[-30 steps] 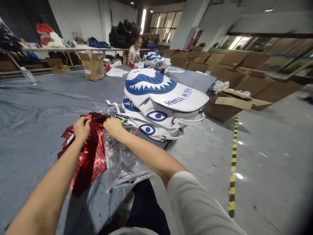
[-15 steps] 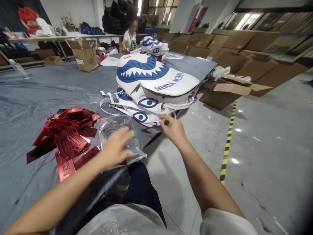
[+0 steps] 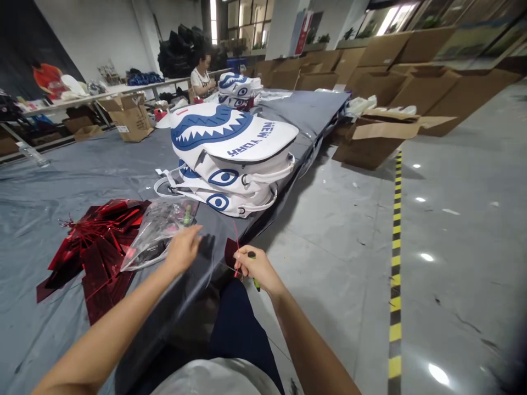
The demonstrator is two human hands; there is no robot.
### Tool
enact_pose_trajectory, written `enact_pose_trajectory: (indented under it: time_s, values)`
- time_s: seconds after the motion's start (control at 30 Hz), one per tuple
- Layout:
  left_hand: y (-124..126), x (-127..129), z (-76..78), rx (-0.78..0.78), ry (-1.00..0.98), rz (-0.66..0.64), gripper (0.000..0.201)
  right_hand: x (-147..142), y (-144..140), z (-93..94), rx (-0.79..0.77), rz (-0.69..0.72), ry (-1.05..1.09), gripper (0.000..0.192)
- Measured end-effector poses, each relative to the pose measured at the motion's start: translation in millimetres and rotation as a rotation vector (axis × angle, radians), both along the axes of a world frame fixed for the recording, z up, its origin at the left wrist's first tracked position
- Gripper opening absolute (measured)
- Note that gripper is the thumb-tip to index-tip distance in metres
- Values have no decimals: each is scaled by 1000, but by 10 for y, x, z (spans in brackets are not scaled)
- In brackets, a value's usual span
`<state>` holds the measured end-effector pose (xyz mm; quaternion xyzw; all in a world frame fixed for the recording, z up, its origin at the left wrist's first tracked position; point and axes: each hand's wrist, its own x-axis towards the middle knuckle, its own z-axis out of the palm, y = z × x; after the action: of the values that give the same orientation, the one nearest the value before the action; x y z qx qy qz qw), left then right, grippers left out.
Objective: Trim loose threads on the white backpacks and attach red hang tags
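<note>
My right hand [image 3: 256, 269] pinches a small dark red tag [image 3: 230, 253] with a thin red string, and a green-tipped tool sticks out below its fingers. It hovers at the near edge of the grey-covered table [image 3: 82, 175]. My left hand [image 3: 183, 249] is open with fingers spread, touching the end of a clear plastic bag [image 3: 154, 230]. A pile of shiny red tags [image 3: 93, 244] lies left of the bag. Just beyond sits a stack of white backpacks with blue shark faces [image 3: 230, 153].
A second backpack stack [image 3: 237, 90] stands farther back, where another person [image 3: 201, 79] sits. A cardboard box [image 3: 127, 115] rests on the table. Open cartons [image 3: 379, 137] line the floor on the right. Yellow-black tape [image 3: 396, 247] runs along the grey floor.
My right hand left the red pile, reached to the backpacks, then drew back to the table edge with a red tag. My left hand moved from the pile to the plastic bag.
</note>
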<state>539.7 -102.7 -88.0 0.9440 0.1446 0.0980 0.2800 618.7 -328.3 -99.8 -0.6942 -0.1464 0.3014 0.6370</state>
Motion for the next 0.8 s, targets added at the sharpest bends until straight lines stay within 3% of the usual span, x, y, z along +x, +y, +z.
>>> enact_pose_trajectory:
  time_s: [0.13,0.23,0.3,0.37,0.43,0.5,0.53,0.6,0.8]
  values:
    - [-833,134,-91,-646,-77,-18,35,-197,147,-68,34,16,41,23]
    - [-1045,201,-42,-760,-77,29,30,-180,57,-87,39,52,80,25]
    - [-975,203,131,-794,-94,86,33,-14,-58,-86,37,48,50,31]
    - [-832,198,380,-679,-101,136,35,264,-133,-103,39,-80,-60,37]
    - [-710,235,609,-360,-55,137,32,590,-113,-158,17,-264,-237,38]
    - [-654,348,717,25,82,85,27,886,6,-243,-25,-354,-435,37]
    - [-645,435,710,162,160,62,26,1002,86,-289,-43,-363,-518,36]
    - [-638,650,597,277,277,39,28,1158,244,-372,-61,-356,-629,36]
    - [-548,1187,183,111,266,31,29,1251,387,-538,-136,-311,-645,28]
